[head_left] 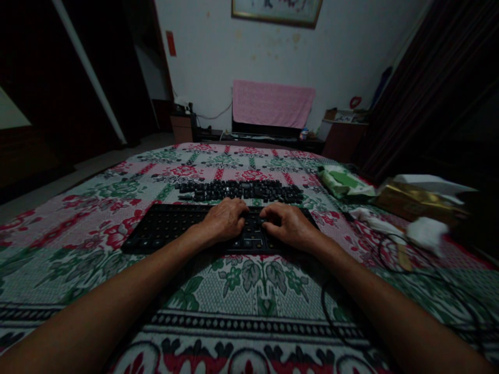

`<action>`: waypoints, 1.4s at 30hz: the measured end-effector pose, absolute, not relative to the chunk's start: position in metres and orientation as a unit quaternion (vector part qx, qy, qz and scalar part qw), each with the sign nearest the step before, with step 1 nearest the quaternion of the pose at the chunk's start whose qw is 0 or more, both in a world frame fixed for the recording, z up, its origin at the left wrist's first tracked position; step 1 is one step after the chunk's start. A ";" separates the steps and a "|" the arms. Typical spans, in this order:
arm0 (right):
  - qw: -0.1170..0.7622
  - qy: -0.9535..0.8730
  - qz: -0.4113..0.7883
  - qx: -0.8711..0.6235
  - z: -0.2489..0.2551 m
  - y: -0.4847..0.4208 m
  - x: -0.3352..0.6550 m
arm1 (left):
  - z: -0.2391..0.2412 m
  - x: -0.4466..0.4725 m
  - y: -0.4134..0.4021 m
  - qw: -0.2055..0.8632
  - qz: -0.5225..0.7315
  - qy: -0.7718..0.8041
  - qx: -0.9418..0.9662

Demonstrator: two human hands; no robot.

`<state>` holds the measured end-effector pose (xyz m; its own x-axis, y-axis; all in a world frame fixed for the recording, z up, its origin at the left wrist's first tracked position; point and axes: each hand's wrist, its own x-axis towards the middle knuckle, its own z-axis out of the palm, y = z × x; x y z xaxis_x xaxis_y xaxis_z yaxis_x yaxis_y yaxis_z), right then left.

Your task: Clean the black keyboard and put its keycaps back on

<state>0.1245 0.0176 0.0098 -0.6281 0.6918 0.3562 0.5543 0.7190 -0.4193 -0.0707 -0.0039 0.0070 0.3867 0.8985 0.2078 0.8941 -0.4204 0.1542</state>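
Keyboard (252,231) beneath the fingers (271,210)

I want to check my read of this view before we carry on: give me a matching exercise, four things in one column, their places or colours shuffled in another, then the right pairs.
1. keyboard
2. loose keys
3. towel
4. soft packet

A. pink
B. under the left hand and right hand
C. green and white
D. clustered just beyond the keyboard

Pairs: 1-B, 2-D, 3-A, 4-C
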 end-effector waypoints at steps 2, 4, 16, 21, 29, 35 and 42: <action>0.249 -0.893 0.136 -0.349 0.013 0.017 0.125 | 0.007 -0.071 -0.004 0.009 0.131 0.539 0.832; 0.248 -0.895 0.134 -0.346 0.014 0.016 0.126 | 0.007 -0.072 -0.003 0.005 0.129 0.540 0.832; 0.257 -0.893 0.118 -0.351 0.009 0.019 0.126 | 0.004 -0.063 -0.009 -0.043 0.254 0.473 0.843; 0.261 -0.892 0.116 -0.350 0.008 0.018 0.125 | 0.010 -0.058 -0.013 0.005 0.265 0.472 0.841; 0.265 -0.880 0.084 -0.386 0.005 0.029 0.116 | 0.012 -0.057 -0.015 0.100 0.253 0.486 0.831; 0.291 -0.857 0.061 -0.420 0.007 0.045 0.101 | 0.015 -0.058 -0.013 0.126 0.259 0.495 0.820; 0.288 -0.837 0.035 -0.464 0.005 0.053 0.087 | 0.015 -0.056 -0.013 0.151 0.269 0.518 0.798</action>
<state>0.0868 0.0529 0.0051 -0.4027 0.7974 0.4494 0.7570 0.5661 -0.3264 -0.0558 -0.0133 0.0146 0.3189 0.9079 0.2722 0.7459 -0.4176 0.5190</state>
